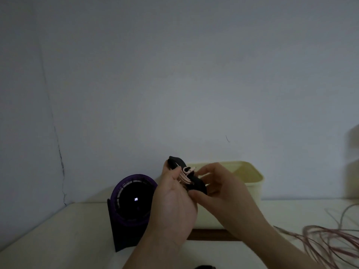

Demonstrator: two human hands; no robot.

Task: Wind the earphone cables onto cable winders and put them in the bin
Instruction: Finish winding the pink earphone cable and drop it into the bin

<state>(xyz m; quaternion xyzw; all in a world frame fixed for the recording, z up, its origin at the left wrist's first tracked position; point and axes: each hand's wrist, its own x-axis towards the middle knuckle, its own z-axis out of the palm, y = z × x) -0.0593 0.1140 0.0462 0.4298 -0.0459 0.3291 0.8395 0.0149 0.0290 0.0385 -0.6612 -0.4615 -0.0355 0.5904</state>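
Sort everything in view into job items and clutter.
Job: winder, held by left hand and right hand; pink cable wound on it; bin behind; loose cables on the table, right.
Lying about: fan, left of the hands.

The cable winder (pixel 197 185), at the centre of the frame, is matt black and looks like soft rubber. The pink cable (pixel 185 177) on it has a smooth, faintly shiny sheath, as do the loose cables (pixel 330 241) at lower right. The cream bin (pixel 251 184) looks like smooth matt plastic. The fan (pixel 134 199) at lower left has a glossy black face and a dull purple rim. The pale worktop (pixel 58 230) is smooth, and the wall (pixel 174 74) is matt paint.
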